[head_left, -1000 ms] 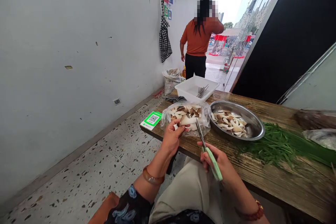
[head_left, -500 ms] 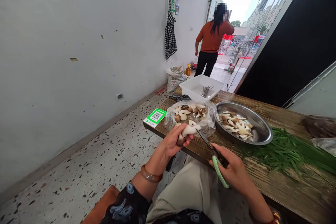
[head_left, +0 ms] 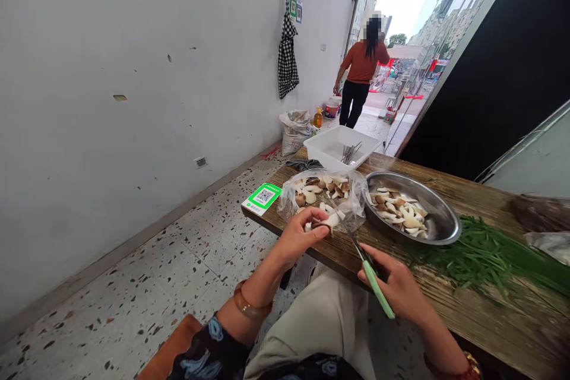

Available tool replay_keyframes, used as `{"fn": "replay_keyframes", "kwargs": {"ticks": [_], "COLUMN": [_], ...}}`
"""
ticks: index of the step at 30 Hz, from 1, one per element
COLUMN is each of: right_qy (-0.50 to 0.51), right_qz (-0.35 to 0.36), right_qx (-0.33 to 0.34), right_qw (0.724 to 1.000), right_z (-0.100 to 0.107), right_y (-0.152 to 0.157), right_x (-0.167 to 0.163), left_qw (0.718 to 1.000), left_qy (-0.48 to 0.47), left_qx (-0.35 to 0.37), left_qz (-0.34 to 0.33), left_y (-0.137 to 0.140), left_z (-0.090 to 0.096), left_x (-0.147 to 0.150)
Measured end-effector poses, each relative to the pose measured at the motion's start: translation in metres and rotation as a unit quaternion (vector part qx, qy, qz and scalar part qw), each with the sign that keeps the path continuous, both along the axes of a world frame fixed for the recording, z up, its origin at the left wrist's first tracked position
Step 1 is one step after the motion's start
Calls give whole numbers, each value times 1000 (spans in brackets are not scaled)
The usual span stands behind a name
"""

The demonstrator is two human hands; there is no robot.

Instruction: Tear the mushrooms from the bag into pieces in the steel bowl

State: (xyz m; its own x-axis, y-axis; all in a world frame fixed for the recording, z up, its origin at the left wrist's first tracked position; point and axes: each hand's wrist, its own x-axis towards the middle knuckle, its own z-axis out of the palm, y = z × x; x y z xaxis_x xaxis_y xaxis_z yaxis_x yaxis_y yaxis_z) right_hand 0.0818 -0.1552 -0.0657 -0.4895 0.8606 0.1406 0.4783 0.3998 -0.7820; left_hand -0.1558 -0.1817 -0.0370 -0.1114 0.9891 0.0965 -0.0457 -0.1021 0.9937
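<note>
Single view, taken from the wearer's head, facing forward and pitched down across the room. The lap lies closest, at bottom centre; the tabletop, near the lens, runs from the centre to the lower right. A pale wall fills the left of the frame; the glass doorway (farthest of these from the lens) stands at upper right, carrying the view outdoors.

their left hand held in a pinch | right hand curled round, gripping | forearms slanting toward each other
</note>
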Motion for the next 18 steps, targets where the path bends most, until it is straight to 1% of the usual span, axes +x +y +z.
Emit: {"fn": "replay_keyframes", "kwargs": {"ticks": [5,9,15,18], "right_qy": [-18,-37,-72,-64], "right_qz": [25,49,54,57], "right_qx": [43,72,76,80], "right_qw": [999,996,993,993], "right_z": [-7,-6,6,6], "right_y": [2,5,10,11], "right_x": [2,5,2,-3], "left_qw": [999,998,995,994], "left_qy": [25,58,98,106], "left_qx": [-25,-37,2,6], "left_qz": [-25,-8,14,18], "left_y": [7,12,13,15], "left_z": [-3,-3,1,0], "left_x": [0,3,7,5]}}
